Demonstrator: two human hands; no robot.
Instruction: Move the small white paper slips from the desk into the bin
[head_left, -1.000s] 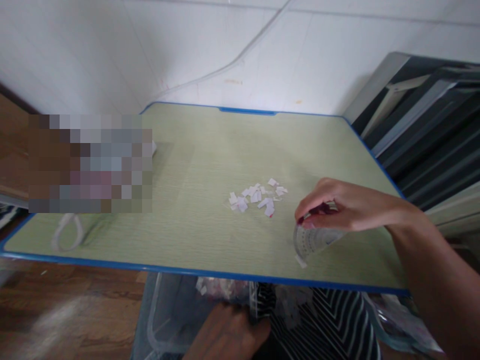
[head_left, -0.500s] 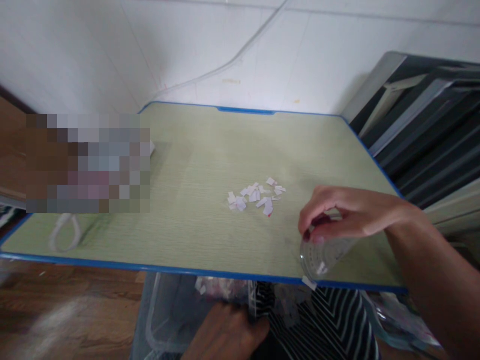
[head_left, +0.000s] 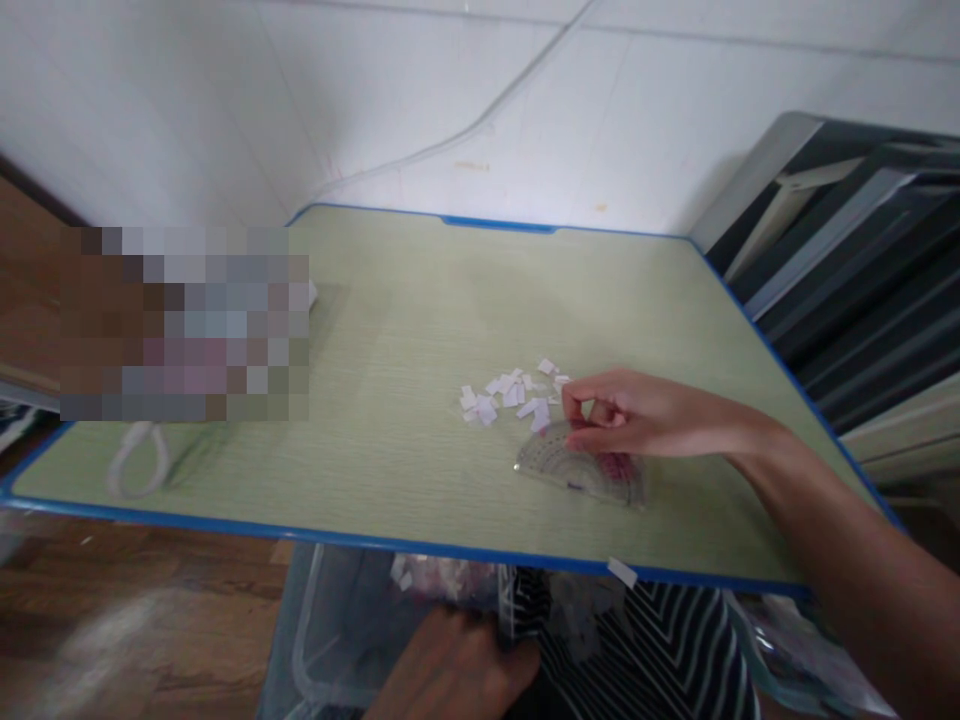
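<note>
Fingertips of your right hand pinch the clear protractor, lying flat on the green table just beside the paper scraps. Keep it flat, slide w/ light pressure. Left hand below table edge, grip can't tell.

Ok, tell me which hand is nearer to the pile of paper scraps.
Right. The right hand rests on the clear protractor, its fingertips just beside the paper scraps. The left hand sits below the table's near edge, well away from them.
</note>
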